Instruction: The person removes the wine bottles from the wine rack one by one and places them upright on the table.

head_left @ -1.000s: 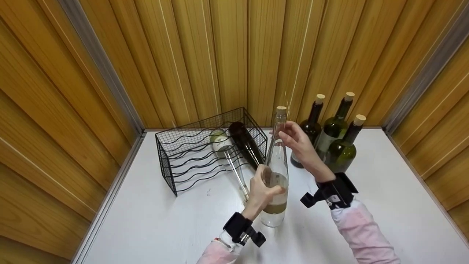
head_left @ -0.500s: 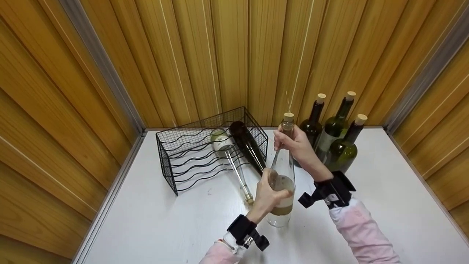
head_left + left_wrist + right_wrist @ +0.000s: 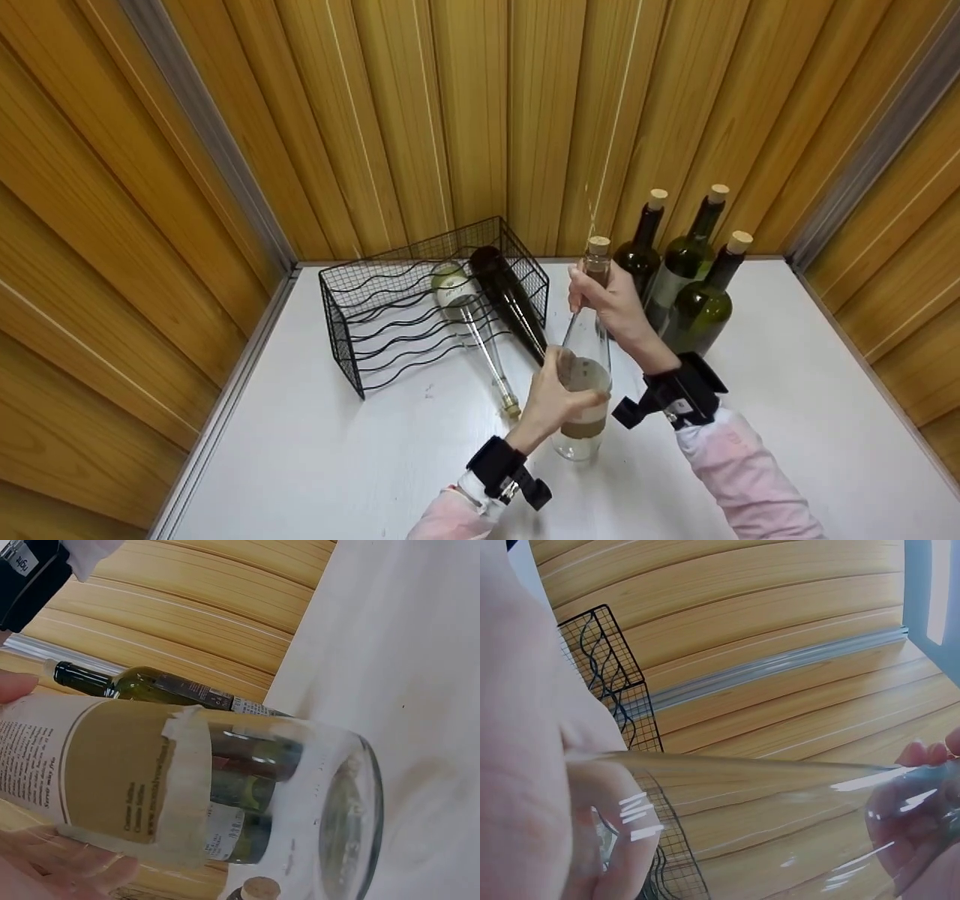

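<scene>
A clear glass wine bottle (image 3: 589,343), topped by a cork (image 3: 598,244), stands nearly upright with its base at or close over the white table. Around its lower body curl the fingers and thumb of my left hand (image 3: 559,397). My right hand (image 3: 619,307) grips the neck just under the mouth. The left wrist view shows the bottle's tan and white label (image 3: 116,772) and its thick base. Through the glass in the right wrist view, fingers of the left hand (image 3: 911,817) show at the right.
Left of the hands sits a black wire wine rack (image 3: 375,276). A pale clear bottle (image 3: 480,345) and a dark brown bottle (image 3: 510,292) lie in it, necks pointing forward. Corked green bottles (image 3: 701,315) stand at the right. Wooden-panel walls (image 3: 472,112) enclose the table (image 3: 300,450).
My right hand has gone from loosely touching the bottle's neck to gripping it. Both hands and the bottle have shifted slightly right, and the bottle's top has dropped a little.
</scene>
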Action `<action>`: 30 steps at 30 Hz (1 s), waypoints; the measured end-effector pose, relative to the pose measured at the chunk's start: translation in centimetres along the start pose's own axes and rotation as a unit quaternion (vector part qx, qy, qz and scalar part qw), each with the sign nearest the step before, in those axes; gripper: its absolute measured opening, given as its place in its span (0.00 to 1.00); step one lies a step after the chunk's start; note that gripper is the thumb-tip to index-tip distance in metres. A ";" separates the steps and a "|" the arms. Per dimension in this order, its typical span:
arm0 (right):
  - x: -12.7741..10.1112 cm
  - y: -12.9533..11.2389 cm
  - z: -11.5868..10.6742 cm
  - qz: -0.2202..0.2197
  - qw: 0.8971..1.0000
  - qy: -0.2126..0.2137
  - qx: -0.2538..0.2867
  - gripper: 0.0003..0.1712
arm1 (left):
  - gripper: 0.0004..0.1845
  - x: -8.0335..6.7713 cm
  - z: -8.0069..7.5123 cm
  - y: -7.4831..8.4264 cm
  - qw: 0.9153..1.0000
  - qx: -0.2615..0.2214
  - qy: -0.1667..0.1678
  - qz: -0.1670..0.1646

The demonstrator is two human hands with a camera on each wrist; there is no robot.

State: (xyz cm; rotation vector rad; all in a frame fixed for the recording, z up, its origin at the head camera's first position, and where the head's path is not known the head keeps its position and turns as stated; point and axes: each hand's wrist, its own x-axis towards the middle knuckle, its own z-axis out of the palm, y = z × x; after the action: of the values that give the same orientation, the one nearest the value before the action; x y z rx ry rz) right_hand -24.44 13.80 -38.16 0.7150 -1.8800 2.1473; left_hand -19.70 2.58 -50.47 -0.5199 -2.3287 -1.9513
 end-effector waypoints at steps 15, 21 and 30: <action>-0.3 -1.7 -1.4 -0.034 0.997 0.008 -0.071 0.05 | 0.41 0.8 -0.9 -0.3 0.999 0.004 -0.032 0.022; -0.3 -1.2 -3.2 -0.053 0.991 0.041 -0.112 0.07 | 0.39 0.5 -1.4 -0.7 0.999 -0.003 -0.038 0.002; -0.1 0.0 -5.6 -0.071 0.981 0.117 -0.140 0.09 | 0.36 0.0 -1.9 -0.8 0.998 0.016 -0.048 0.023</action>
State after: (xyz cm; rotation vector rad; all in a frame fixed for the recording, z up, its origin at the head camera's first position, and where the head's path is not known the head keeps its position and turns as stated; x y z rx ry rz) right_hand -25.65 19.20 -38.61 0.4976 -1.8880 1.7473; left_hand -20.23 0.61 -50.80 -0.6726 -2.3756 -1.9067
